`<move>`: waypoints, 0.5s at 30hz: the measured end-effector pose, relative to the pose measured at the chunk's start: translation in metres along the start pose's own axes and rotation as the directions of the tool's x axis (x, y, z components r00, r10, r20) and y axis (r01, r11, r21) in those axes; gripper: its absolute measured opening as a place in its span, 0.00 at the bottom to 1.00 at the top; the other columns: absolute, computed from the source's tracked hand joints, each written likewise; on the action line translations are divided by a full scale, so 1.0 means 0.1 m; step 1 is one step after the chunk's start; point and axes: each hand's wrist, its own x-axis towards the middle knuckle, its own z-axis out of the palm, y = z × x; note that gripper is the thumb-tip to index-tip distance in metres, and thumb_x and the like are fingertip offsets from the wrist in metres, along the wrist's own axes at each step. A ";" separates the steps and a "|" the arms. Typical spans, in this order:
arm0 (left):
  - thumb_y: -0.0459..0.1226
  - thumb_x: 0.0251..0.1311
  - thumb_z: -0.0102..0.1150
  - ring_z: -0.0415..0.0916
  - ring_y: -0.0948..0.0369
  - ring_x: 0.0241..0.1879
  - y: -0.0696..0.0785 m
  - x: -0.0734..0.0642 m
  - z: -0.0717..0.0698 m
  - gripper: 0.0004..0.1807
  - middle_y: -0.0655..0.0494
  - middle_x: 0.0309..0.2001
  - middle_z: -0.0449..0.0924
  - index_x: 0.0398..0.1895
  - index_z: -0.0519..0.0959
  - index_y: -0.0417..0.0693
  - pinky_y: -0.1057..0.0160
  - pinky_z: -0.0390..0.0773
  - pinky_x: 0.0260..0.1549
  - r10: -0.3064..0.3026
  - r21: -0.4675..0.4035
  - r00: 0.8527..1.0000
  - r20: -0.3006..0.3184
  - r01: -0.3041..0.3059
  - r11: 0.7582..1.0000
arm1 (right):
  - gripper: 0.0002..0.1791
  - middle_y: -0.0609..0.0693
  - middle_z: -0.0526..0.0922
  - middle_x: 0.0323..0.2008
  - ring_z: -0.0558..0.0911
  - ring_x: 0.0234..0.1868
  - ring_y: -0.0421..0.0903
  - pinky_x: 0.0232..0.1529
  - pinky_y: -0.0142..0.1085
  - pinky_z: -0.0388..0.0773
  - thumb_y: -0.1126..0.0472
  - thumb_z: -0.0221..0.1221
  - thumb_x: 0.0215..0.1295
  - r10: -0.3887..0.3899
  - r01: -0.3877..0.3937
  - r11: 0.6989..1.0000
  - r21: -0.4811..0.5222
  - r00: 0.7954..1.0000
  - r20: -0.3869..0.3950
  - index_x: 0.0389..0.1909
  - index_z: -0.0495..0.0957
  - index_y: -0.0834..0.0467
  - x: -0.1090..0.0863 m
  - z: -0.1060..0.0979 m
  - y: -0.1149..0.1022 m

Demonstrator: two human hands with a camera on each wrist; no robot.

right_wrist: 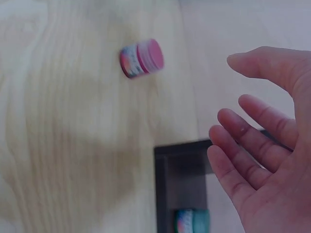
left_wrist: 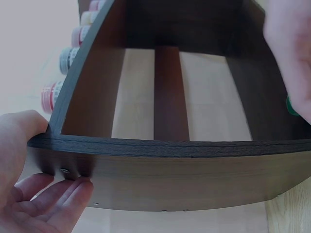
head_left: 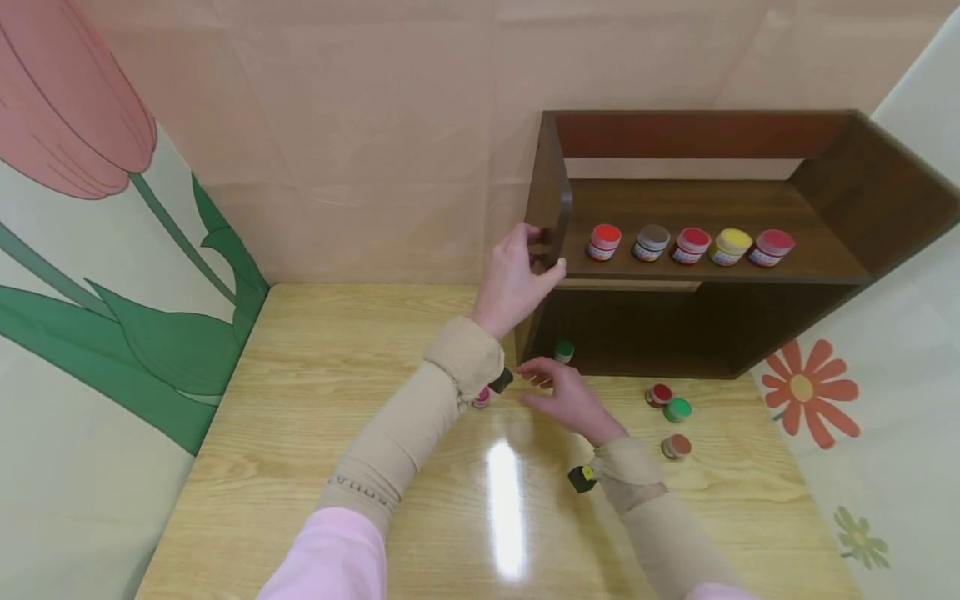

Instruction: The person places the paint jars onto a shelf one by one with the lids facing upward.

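My left hand (head_left: 516, 282) grips the left side panel (left_wrist: 170, 174) of a dark brown wooden shelf unit, thumb at its front edge and fingertips against the outer face. Lower down, in front of the unit's bottom left corner, my right hand (head_left: 570, 402) hovers with fingers spread and holds nothing. The right wrist view has a pink-lidded paint jar (right_wrist: 141, 58) on the table beyond that hand. A dark green-lidded paint jar (head_left: 564, 351) stands inside the lower compartment at its left end, just past the right fingertips.
On the upper shelf board stand several paint jars in a row, from an orange-red one (head_left: 604, 242) to a crimson one (head_left: 771, 247). Dark red (head_left: 659, 395), green (head_left: 678, 409) and brown (head_left: 677, 447) jars are on the table (head_left: 300, 417) at right. A pink-beige cloth (head_left: 360, 142) hangs behind.
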 end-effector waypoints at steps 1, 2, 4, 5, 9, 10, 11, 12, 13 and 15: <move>0.40 0.61 0.70 0.81 0.58 0.42 0.00 0.00 0.00 0.23 0.47 0.51 0.79 0.54 0.73 0.38 0.72 0.77 0.41 0.000 -0.001 1.000 0.000 0.000 1.000 | 0.21 0.56 0.83 0.47 0.81 0.47 0.59 0.51 0.56 0.78 0.68 0.71 0.60 -0.004 0.004 1.000 0.009 1.000 0.004 0.54 0.80 0.61 0.01 0.04 0.00; 0.40 0.61 0.70 0.81 0.58 0.42 0.00 0.00 0.00 0.24 0.47 0.51 0.79 0.54 0.73 0.38 0.72 0.77 0.41 0.001 -0.001 1.000 -0.001 -0.001 1.000 | 0.21 0.56 0.82 0.47 0.81 0.48 0.60 0.51 0.56 0.78 0.68 0.71 0.59 -0.005 0.004 1.000 0.016 1.000 0.008 0.54 0.80 0.61 0.02 0.07 0.01; 0.40 0.61 0.70 0.81 0.58 0.42 -0.01 0.00 0.00 0.24 0.47 0.51 0.79 0.54 0.73 0.38 0.72 0.77 0.41 0.002 0.000 1.000 -0.002 -0.002 1.000 | 0.21 0.59 0.82 0.47 0.81 0.48 0.63 0.52 0.57 0.78 0.67 0.72 0.58 -0.006 0.006 1.000 0.028 1.000 0.014 0.53 0.80 0.62 0.04 0.15 0.02; 0.40 0.61 0.70 0.81 0.58 0.42 -0.01 0.00 0.00 0.24 0.47 0.51 0.79 0.54 0.73 0.38 0.72 0.77 0.41 0.004 -0.001 1.000 -0.005 -0.004 1.000 | 0.22 0.60 0.82 0.46 0.81 0.48 0.64 0.52 0.57 0.77 0.67 0.72 0.58 -0.006 0.006 1.000 0.027 1.000 0.014 0.53 0.80 0.63 0.06 0.19 0.04; 0.40 0.61 0.70 0.81 0.58 0.42 -0.01 0.00 0.00 0.24 0.47 0.51 0.79 0.54 0.73 0.37 0.72 0.76 0.41 0.011 -0.001 1.000 -0.009 -0.011 1.000 | 0.24 0.59 0.82 0.45 0.81 0.47 0.62 0.51 0.56 0.78 0.67 0.73 0.55 -0.026 0.026 1.000 0.017 1.000 0.010 0.53 0.79 0.65 0.12 0.33 0.06; 0.40 0.61 0.70 0.81 0.58 0.42 -0.01 0.00 0.00 0.24 0.47 0.50 0.79 0.54 0.73 0.37 0.72 0.77 0.41 0.013 -0.003 1.000 -0.009 -0.013 1.000 | 0.25 0.57 0.82 0.45 0.81 0.47 0.61 0.51 0.55 0.79 0.67 0.73 0.54 -0.028 0.028 1.000 0.009 1.000 0.010 0.54 0.79 0.65 0.13 0.36 0.07; 0.40 0.61 0.70 0.81 0.58 0.42 -0.01 0.00 0.00 0.24 0.47 0.51 0.79 0.54 0.73 0.37 0.72 0.77 0.41 0.013 -0.004 1.000 -0.008 -0.014 1.000 | 0.25 0.55 0.82 0.44 0.82 0.46 0.59 0.50 0.55 0.79 0.67 0.73 0.54 -0.029 0.029 1.000 0.001 1.000 0.009 0.53 0.79 0.64 0.15 0.39 0.07; 0.40 0.61 0.70 0.81 0.58 0.42 0.00 0.00 0.00 0.24 0.47 0.51 0.79 0.54 0.73 0.38 0.72 0.77 0.40 0.014 -0.003 1.000 -0.007 -0.014 1.000 | 0.25 0.53 0.82 0.44 0.82 0.46 0.57 0.50 0.54 0.80 0.67 0.73 0.54 -0.033 0.033 0.999 0.002 0.999 0.012 0.54 0.80 0.63 0.17 0.42 0.07; 0.40 0.61 0.70 0.81 0.58 0.42 0.00 0.00 0.00 0.24 0.47 0.51 0.79 0.54 0.73 0.37 0.72 0.77 0.40 0.013 -0.003 1.000 -0.005 -0.013 1.000 | 0.25 0.52 0.82 0.44 0.82 0.46 0.55 0.50 0.53 0.80 0.67 0.73 0.53 -0.034 0.034 0.999 -0.003 0.999 0.013 0.54 0.80 0.61 0.18 0.44 0.07; 0.40 0.61 0.70 0.81 0.58 0.42 -0.01 0.00 0.01 0.24 0.47 0.51 0.79 0.54 0.73 0.38 0.72 0.77 0.40 0.013 -0.007 1.000 -0.003 -0.013 1.000 | 0.23 0.49 0.83 0.43 0.82 0.46 0.52 0.50 0.53 0.80 0.66 0.74 0.53 -0.044 0.044 0.999 0.002 0.999 0.016 0.52 0.81 0.59 0.21 0.48 0.06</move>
